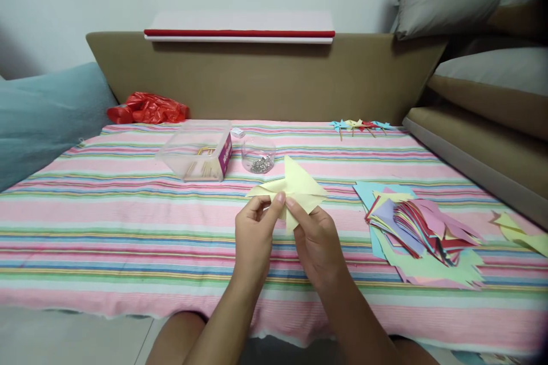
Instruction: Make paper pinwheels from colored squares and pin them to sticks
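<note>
A pale yellow paper pinwheel is held up in front of me over the striped cloth, its blades folded in toward the middle. My left hand pinches it near the centre, thumb on top. From the other side my right hand grips it too, with the thumb close to the left thumb. Just beyond the paper stands a round clear tub with small silvery metal pieces in it. Whether a pin sits at the pinwheel's centre is hidden by my thumbs.
Left of the tub is a clear plastic box holding thin wooden sticks. Coloured paper sheets lie piled at right, with loose yellow paper beyond. Finished pinwheels lie at the back; a red plastic bag sits back left.
</note>
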### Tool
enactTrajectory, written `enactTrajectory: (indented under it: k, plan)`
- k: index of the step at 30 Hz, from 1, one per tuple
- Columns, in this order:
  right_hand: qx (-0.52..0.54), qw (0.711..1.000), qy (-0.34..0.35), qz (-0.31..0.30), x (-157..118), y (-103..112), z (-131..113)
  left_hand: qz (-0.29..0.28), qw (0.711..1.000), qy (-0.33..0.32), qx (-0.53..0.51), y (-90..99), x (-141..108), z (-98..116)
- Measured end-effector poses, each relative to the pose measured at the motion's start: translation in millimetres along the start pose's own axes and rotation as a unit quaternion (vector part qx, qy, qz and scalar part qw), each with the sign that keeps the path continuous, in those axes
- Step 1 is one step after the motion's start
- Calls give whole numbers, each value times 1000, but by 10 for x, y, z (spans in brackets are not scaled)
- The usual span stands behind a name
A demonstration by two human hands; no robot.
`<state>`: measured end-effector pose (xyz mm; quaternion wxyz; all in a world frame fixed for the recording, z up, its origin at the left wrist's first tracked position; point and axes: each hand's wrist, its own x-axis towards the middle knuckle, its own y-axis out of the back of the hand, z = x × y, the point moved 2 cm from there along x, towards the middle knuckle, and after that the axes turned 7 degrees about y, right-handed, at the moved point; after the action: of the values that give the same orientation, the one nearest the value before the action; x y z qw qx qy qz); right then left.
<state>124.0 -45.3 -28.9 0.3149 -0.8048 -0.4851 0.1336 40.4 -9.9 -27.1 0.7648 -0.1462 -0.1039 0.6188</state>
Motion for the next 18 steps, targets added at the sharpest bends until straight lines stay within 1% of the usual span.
enactTrajectory:
  k: [2,4,7,10,13,15,16,18]
  plan:
    - [-11,1000,5,-3,20,28,-14,10,999,22,-42,17,22,-3]
    - [-27,999,32,1,49,79,-37,28,994,49,-90,42,50,-2]
    - [-92,989,118,-22,77,154,-94,59,985,78,-139,85,89,11]
    - [-195,960,177,-95,64,177,-156,72,981,90,-158,112,106,29]
    - [-319,913,199,-158,38,163,-209,69,981,93,-154,116,98,37]
    - [-370,890,214,-161,32,154,-236,67,983,92,-145,110,88,37]
    - [-379,886,217,-154,33,150,-244,66,984,91,-141,105,83,37]
    - [-370,895,208,-139,40,143,-247,65,985,84,-134,94,77,38]
